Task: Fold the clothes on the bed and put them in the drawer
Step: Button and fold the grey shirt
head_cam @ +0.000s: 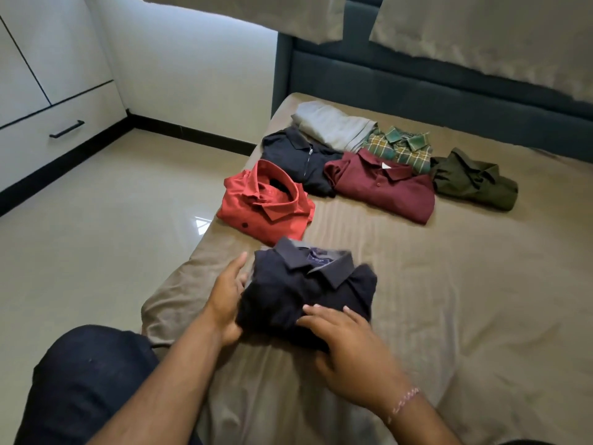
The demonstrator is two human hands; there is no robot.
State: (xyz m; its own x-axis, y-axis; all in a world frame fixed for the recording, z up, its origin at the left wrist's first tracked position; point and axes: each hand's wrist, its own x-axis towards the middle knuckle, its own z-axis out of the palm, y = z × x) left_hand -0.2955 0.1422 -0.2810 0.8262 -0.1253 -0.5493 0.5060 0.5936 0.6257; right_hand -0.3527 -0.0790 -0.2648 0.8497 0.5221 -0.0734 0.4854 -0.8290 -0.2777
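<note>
Seven folded garments [308, 290] lie on one bed [449, 284]; two pillows [481, 27] above; one drawer [64, 130]; two hands [349, 348] in view.

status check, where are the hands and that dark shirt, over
Left hand against the dark shirt side, right hand flat on its front edge. Shirt folded, on the bed. Drawer closed.

The floor [96, 236] is glossy tile, mirroring a light. The bed sheet [449, 284] is smooth tan cloth with a faint sheen. The shirts are matt cloth, the navy shirt [305, 293] included. The headboard [417, 85] is matt upholstery. The drawer [48, 123] front looks smooth and white.
</note>
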